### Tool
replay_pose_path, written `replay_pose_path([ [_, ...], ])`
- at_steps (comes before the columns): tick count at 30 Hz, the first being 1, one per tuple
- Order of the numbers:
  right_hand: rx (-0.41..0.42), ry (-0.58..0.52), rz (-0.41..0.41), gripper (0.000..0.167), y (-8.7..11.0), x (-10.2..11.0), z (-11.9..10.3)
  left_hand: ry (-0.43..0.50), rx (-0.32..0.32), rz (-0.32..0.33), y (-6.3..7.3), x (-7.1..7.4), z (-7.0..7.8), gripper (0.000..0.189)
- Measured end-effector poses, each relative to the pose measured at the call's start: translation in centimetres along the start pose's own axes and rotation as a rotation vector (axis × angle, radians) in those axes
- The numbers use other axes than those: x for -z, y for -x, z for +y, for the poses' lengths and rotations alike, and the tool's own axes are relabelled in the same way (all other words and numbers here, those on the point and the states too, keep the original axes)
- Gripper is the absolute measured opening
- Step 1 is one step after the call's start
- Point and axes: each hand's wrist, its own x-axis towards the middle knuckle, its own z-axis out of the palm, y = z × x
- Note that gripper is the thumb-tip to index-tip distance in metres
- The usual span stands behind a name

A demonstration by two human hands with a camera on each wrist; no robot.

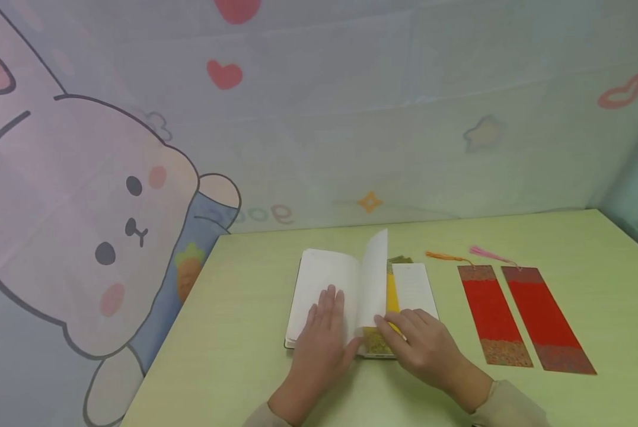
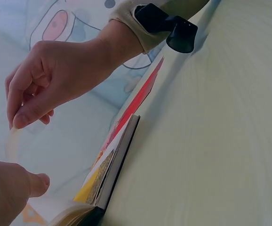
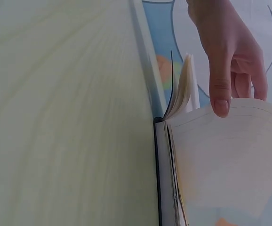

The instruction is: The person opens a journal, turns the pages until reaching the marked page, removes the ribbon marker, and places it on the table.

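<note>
An open notebook [image 1: 324, 273] lies on the table. My left hand [image 1: 321, 338] rests on its left page with the fingers straight. My right hand [image 1: 420, 344] pinches the lower edge of a raised white page [image 1: 374, 284], which stands near the middle of the notebook. Behind that page lies a yellow bookmark [image 1: 391, 290] with green-gold patterned ends, partly hidden by the page and my right hand. White lined paper [image 1: 416, 287] shows to its right. In the left wrist view, the right hand [image 2: 51, 84] holds the page edge between thumb and fingers.
Two red bookmarks lie to the right: one with an orange tassel [image 1: 494, 314], the other with a pink tassel [image 1: 548, 320]. The light green table [image 1: 217, 356] meets a cloth backdrop [image 1: 324, 148] printed with a rabbit, hearts and stars.
</note>
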Motion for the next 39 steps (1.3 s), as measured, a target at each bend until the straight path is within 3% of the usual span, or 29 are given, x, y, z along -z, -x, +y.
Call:
replay_pose_path([
  [6, -0.004, -0.014, 0.008, 0.025, -0.3, 0.0, -0.1, -0.093, -0.028, 0.087, 0.4, 0.1, -0.4, 0.097],
  [11, -0.026, -0.035, -0.001, 0.025, -0.3, 0.0, -0.4, -0.152, 0.000, 0.093, 1.0, 0.2, -0.6, 0.106],
  [16, -0.090, -0.056, -0.017, 0.027, 0.3, 0.0, -0.3, -0.132, 0.117, -0.001, 1.5, 0.1, -0.7, 0.119],
  [20, -0.130, -0.052, -0.042, 0.028, 0.8, 0.0, -0.1, -0.112, 0.167, -0.072, 1.7, 0.1, -0.9, 0.118],
  [26, -0.179, -0.057, -0.095, 0.029, 1.7, -0.1, -0.1, -0.029, 0.206, -0.196, 2.2, -0.5, -1.6, 0.104],
  [32, -0.214, -0.046, -0.123, 0.032, 2.3, -0.3, 0.0, 0.026, 0.202, -0.291, 2.9, -1.0, -2.2, 0.073],
  [39, -0.254, -0.036, -0.188, 0.036, 2.6, -0.2, 0.2, 0.133, 0.276, -0.428, 3.2, -0.7, -2.3, 0.059],
])
